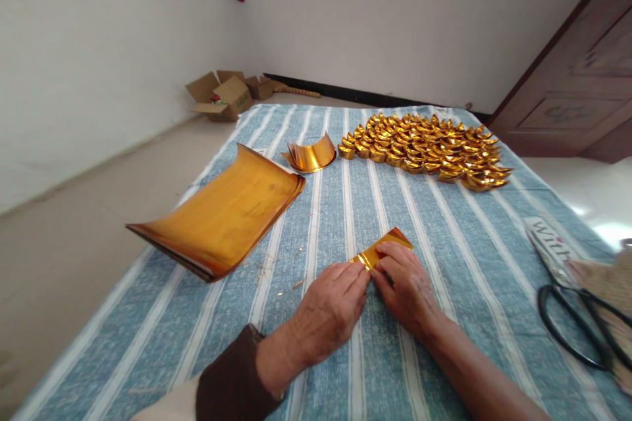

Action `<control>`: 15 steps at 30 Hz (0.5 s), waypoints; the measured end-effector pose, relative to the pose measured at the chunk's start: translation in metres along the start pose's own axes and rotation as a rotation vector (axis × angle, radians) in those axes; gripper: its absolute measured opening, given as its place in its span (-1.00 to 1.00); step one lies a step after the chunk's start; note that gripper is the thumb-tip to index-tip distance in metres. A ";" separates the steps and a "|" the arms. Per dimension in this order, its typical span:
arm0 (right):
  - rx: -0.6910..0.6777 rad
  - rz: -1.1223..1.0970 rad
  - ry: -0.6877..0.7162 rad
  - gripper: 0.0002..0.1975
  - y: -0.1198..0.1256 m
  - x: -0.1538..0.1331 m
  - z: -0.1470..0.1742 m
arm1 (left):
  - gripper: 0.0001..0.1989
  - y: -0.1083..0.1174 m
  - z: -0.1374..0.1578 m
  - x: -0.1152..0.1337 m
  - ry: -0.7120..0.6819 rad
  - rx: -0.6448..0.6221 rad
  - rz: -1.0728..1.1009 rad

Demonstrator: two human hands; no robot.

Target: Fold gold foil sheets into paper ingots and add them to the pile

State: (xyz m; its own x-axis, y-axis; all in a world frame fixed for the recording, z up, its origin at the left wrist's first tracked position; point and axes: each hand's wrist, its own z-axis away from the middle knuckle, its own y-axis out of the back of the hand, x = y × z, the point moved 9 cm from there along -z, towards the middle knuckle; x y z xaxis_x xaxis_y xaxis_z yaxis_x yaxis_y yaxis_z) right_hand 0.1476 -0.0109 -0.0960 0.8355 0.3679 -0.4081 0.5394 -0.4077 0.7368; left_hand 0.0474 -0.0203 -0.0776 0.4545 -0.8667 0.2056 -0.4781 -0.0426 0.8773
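A small strip of shiny gold foil paper (399,237) lies on the striped cloth, partly covered by my fingers. My left hand (330,306) presses its left end, fingers close together over the edge. On the same strip rests my right hand (407,286), its thumb and bent fingers pinching the near side next to a bright crease. Farther left is a curled stack of large gold foil sheets (222,214). Beyond that stands a smaller curved stack of cut gold foil pieces (312,156). Many folded gold ingots (424,145) crowd together at the far right of the table.
Black-handled scissors (563,302) lie at the right edge beside a brownish cloth (609,283). Tiny foil scraps (266,270) dot the blue striped tablecloth (241,342). An open cardboard box (222,99) stands on the floor past the table, and a brown door (567,79) is at right.
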 end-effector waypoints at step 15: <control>-0.035 -0.091 0.009 -0.83 0.000 0.001 -0.001 | -0.72 -0.005 0.004 -0.007 0.039 -0.104 -0.086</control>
State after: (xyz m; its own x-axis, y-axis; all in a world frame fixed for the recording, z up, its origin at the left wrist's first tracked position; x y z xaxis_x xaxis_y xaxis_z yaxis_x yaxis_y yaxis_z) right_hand 0.1481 -0.0098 -0.0957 0.7820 0.4098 -0.4696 0.6092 -0.3430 0.7150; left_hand 0.0437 -0.0158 -0.0847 0.5200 -0.8422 0.1428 -0.3570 -0.0625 0.9320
